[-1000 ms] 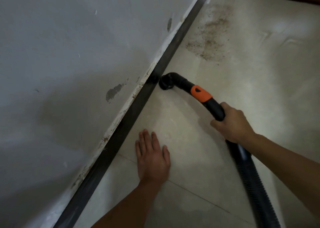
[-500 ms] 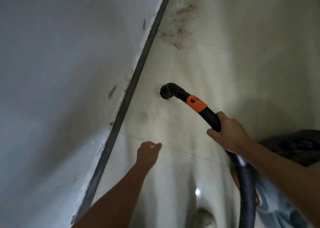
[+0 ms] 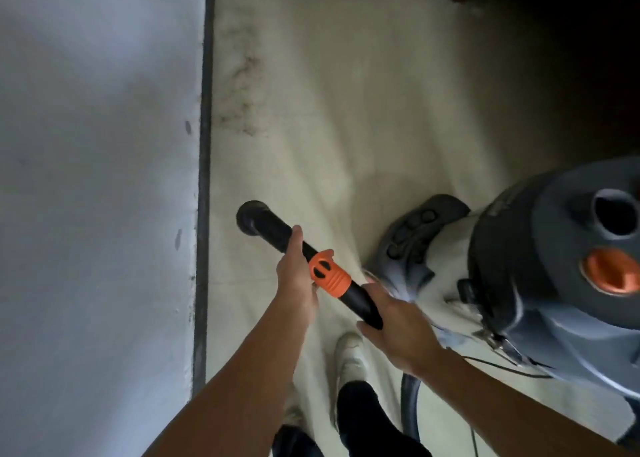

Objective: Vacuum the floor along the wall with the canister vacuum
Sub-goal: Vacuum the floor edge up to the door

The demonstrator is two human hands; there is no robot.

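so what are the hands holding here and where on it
Both hold the vacuum's black hose handle: the left hand grips it just ahead of the orange collar, the right hand just behind the collar.

Dim, motion-blurred, dark upper right

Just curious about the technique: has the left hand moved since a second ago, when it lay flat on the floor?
Yes. The left hand has left the floor tiles and now grips the black vacuum tube just ahead of the orange collar.
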